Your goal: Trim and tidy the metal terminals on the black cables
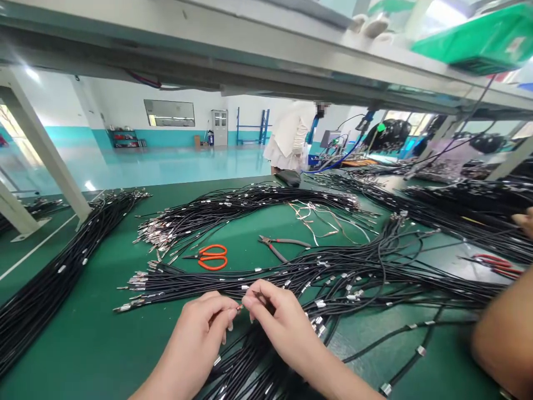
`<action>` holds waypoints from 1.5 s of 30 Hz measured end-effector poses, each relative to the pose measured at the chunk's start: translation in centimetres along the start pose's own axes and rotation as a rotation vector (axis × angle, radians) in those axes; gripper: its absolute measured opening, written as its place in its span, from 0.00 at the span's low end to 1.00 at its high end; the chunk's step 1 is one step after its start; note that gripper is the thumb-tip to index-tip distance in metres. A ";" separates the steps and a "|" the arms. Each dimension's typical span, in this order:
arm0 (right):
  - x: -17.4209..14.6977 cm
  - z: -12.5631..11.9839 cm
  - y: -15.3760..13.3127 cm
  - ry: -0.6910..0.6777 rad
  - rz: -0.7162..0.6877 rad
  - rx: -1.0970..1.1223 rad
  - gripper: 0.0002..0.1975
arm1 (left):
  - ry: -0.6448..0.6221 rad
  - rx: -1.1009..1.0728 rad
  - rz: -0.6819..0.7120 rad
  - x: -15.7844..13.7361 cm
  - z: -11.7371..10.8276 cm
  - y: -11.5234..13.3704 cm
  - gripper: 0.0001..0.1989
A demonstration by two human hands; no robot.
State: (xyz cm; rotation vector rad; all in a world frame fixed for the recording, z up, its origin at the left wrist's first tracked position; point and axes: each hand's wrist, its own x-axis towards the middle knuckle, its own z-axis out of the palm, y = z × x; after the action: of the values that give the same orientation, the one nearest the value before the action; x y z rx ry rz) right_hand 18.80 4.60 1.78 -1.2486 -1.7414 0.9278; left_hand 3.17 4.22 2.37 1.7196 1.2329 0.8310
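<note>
Well in from the far edge of the green workbench (pixel 125 344), a small coppery wire end (pixel 239 308) runs crosswise between the left hand (pixel 200 333) and the right hand (pixel 285 319), both equally near, close-set fingertips pinching it (its exact shape too small to tell).

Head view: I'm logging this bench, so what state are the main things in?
Left hand: pinching a wire end
Right hand: pinched at the same end, partly hidden
Orange-handled scissors: lying flat, unheld
Pliers: lying unheld, handles spread
White wires: loose, tangled
Black cable bundle: lying flat, ends splayed
Red-handled tool: lying unheld
Green bin: contents out of view
</note>
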 end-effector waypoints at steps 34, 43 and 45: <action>0.1 -0.8 0.0 -0.071 0.107 0.250 0.11 | 0.026 0.075 0.034 0.0 0.3 -0.6 0.10; 0.1 -0.6 0.3 -0.096 0.249 0.459 0.08 | -0.027 0.104 -0.031 0.3 0.2 -0.4 0.11; 0.1 -0.5 0.3 -0.089 0.267 0.482 0.08 | -0.013 0.080 -0.049 0.2 0.4 -0.5 0.10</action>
State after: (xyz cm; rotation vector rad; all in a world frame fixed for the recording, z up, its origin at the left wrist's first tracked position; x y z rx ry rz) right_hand 19.38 4.78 1.78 -1.1391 -1.3182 1.4761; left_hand 3.35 4.39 1.80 1.7485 1.3100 0.7493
